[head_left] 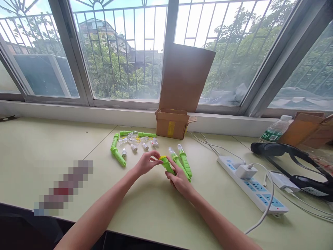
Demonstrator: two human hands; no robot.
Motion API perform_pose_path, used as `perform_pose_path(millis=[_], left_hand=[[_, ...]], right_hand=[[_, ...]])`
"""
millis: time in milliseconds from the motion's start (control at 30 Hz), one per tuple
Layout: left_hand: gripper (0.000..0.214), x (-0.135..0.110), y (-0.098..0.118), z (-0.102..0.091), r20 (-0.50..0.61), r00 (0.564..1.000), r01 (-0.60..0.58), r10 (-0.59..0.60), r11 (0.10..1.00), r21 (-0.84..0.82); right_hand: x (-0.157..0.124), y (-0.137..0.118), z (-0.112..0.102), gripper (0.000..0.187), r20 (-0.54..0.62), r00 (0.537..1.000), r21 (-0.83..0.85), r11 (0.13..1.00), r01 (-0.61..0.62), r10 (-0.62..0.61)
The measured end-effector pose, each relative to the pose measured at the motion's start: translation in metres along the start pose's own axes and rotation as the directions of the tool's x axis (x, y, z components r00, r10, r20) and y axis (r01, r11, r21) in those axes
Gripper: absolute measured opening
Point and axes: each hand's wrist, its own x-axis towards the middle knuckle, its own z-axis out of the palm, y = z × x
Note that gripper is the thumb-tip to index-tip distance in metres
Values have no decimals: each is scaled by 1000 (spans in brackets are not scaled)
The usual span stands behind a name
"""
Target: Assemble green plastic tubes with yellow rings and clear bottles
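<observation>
Right hand (180,178) holds a green tube (168,167) — left hand (147,163), grip narrow, at its yellow ring (163,157), hold unclear; cardboard box (166,125) at twelve o'clock.

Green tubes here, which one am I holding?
The green tube in your right hand, with yellow at its far end; the other tubes lie on the table.

smooth plast. tube (168,167), matt cardbd. box (162,125)

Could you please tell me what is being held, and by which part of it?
The right grip holds a green tube by its body; the left grip is at its yellow ring.
</observation>
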Motion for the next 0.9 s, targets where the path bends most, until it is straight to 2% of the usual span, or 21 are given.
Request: perform_pose_path(millis=[133, 433, 667, 900], left_hand=[[29, -2, 6, -2, 32, 999, -20, 21, 1000, -7], [26, -1, 10, -6, 89, 996, 24, -16, 996, -90], [36, -1, 4, -1, 67, 991, 128, -117, 973, -193], [34, -2, 1, 3, 20, 995, 96, -94, 986, -139]], right_hand=[[-2, -6, 1, 74, 81, 995, 145, 987, -71, 60], [-3, -8, 0, 75, 108, 990, 175, 979, -109, 91], [-5, -12, 1, 76, 88, 990, 160, 979, -127, 114], [-4, -7, 1, 76, 82, 991, 187, 975, -124, 110]])
